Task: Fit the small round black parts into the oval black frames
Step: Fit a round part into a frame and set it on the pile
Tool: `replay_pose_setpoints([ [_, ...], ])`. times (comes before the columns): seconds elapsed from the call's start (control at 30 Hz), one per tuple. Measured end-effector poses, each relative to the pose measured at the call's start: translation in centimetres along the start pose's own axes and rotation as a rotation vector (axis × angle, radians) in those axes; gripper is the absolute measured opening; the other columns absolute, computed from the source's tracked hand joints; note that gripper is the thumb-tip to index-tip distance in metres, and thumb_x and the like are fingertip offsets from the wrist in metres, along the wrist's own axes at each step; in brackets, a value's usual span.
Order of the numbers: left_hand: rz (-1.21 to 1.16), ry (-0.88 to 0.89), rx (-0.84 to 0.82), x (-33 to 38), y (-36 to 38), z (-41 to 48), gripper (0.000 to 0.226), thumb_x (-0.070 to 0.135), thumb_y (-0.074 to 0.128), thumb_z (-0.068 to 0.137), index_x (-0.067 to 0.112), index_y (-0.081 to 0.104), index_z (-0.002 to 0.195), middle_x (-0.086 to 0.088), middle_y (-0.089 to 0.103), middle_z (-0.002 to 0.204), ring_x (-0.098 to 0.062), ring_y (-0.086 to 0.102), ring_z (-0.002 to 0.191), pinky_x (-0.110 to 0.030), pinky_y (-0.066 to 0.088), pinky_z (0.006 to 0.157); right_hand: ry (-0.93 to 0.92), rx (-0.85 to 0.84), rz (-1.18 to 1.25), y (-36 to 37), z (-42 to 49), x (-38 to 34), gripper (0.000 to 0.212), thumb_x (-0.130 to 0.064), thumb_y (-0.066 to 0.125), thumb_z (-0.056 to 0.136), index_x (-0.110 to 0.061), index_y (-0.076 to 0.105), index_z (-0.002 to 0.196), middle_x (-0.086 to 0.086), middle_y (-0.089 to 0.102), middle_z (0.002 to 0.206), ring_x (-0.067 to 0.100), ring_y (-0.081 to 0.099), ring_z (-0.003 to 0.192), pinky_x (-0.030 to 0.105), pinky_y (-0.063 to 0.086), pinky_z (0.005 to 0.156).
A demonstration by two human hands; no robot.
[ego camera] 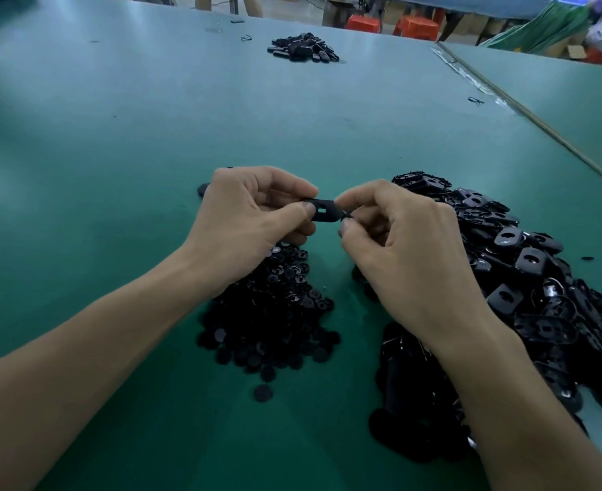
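Above the green table, my left hand (253, 217) and my right hand (395, 242) meet on one oval black frame (324, 210). The left thumb and fingers pinch its left end. The right fingertips pinch its right end, where a small black bit sticks out; what that bit is I cannot tell. A heap of small round black parts (274, 313) lies under my left wrist. A large heap of oval black frames (526, 278) spreads to the right of my right hand and under that forearm.
A smaller pile of black pieces (304, 48) lies far back on the green table (115, 136). A seam between table tops (526, 111) runs along the right. Orange stools and another person are beyond the far edge.
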State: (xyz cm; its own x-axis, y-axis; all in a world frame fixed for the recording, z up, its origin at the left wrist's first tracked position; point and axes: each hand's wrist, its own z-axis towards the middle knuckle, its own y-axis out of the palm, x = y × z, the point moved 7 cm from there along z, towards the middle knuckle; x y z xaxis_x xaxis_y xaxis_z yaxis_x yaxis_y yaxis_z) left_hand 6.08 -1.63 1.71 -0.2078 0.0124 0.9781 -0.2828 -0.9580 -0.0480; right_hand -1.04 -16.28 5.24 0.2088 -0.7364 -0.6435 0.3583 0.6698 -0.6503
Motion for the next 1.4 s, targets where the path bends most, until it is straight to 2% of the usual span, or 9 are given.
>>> replay_pose_setpoints([
  [0.17,-0.002,0.005,-0.007,0.3,0.0,-0.1,0.017,-0.005,0.07,0.086,0.011,0.072,0.086,-0.004,0.074,0.068,-0.015,0.073,0.064,-0.021,0.057,0.059,0.005,-0.018,0.032,0.1,-0.1,0.2,0.014,-0.017,0.066,0.092,-0.028,0.074,0.091,0.002,0.067,0.061,0.018,0.054,0.052,0.022,0.042,0.05],
  [0.27,0.001,0.019,0.003,0.4,-0.1,-0.1,0.017,-0.005,0.07,0.087,0.011,0.072,0.087,-0.003,0.074,0.068,-0.015,0.073,0.064,-0.021,0.056,0.059,0.034,0.017,0.082,0.0,0.0,0.5,0.015,-0.014,0.068,0.089,-0.027,0.075,0.088,-0.004,0.067,0.061,0.01,0.056,0.051,0.012,0.039,0.052],
  [0.37,0.002,0.034,-0.001,0.5,0.0,-0.2,0.018,-0.006,0.07,0.087,0.012,0.072,0.086,-0.002,0.075,0.068,-0.015,0.073,0.064,-0.02,0.056,0.059,0.072,0.056,0.145,-0.2,0.1,0.7,0.014,-0.012,0.072,0.084,-0.025,0.076,0.086,-0.016,0.07,0.067,-0.002,0.065,0.061,0.009,0.045,0.061],
  [0.5,-0.006,0.041,-0.023,0.6,0.3,-0.3,0.021,-0.008,0.069,0.086,0.013,0.072,0.085,-0.003,0.075,0.069,-0.017,0.074,0.065,-0.021,0.057,0.061,0.103,0.05,0.228,-0.2,0.1,1.0,0.018,-0.011,0.072,0.087,-0.028,0.075,0.089,-0.012,0.074,0.073,0.005,0.072,0.069,0.029,0.059,0.07],
  [0.57,-0.01,0.046,-0.036,0.7,0.5,-0.4,0.022,-0.01,0.069,0.086,0.012,0.072,0.085,-0.003,0.075,0.07,-0.017,0.074,0.066,-0.022,0.057,0.062,0.135,0.035,0.298,-0.1,0.1,1.3,0.023,-0.008,0.072,0.087,-0.029,0.07,0.094,-0.008,0.075,0.075,0.008,0.073,0.07,0.034,0.061,0.072],
  [0.83,-0.017,0.092,-0.077,1.4,1.1,-0.7,0.023,-0.012,0.069,0.085,0.011,0.072,0.087,-0.006,0.076,0.075,-0.015,0.073,0.068,-0.024,0.058,0.065,0.122,0.061,0.337,-0.2,0.4,1.6,0.014,-0.014,0.08,0.081,-0.027,0.076,0.078,-0.01,0.074,0.074,0.006,0.069,0.069,0.022,0.051,0.068],
  [1.07,-0.028,0.101,-0.084,1.5,1.4,-0.7,0.025,-0.012,0.069,0.084,0.013,0.072,0.087,-0.006,0.076,0.076,-0.016,0.074,0.068,-0.024,0.058,0.064,0.135,0.077,0.34,-0.3,0.5,1.8,0.005,-0.021,0.074,0.08,-0.025,0.075,0.079,-0.006,0.074,0.072,0.014,0.07,0.068,0.04,0.06,0.068],
  [1.3,-0.038,0.107,-0.1,1.5,1.4,-0.7,0.026,-0.012,0.069,0.085,0.014,0.072,0.087,-0.006,0.076,0.077,-0.015,0.074,0.069,-0.023,0.058,0.064,0.124,0.065,0.316,-0.4,0.5,1.6,0.013,-0.013,0.077,0.083,-0.025,0.072,0.08,-0.008,0.073,0.073,0.01,0.07,0.068,0.033,0.06,0.068],
  [1.4,-0.038,0.115,-0.103,1.6,1.4,-0.8,0.025,-0.011,0.069,0.084,0.014,0.072,0.087,-0.005,0.076,0.077,-0.015,0.074,0.069,-0.024,0.058,0.065,0.131,0.062,0.3,-0.4,0.4,1.5,0.013,-0.013,0.077,0.083,-0.024,0.072,0.079,-0.006,0.073,0.071,0.011,0.07,0.068,0.036,0.061,0.069],
])
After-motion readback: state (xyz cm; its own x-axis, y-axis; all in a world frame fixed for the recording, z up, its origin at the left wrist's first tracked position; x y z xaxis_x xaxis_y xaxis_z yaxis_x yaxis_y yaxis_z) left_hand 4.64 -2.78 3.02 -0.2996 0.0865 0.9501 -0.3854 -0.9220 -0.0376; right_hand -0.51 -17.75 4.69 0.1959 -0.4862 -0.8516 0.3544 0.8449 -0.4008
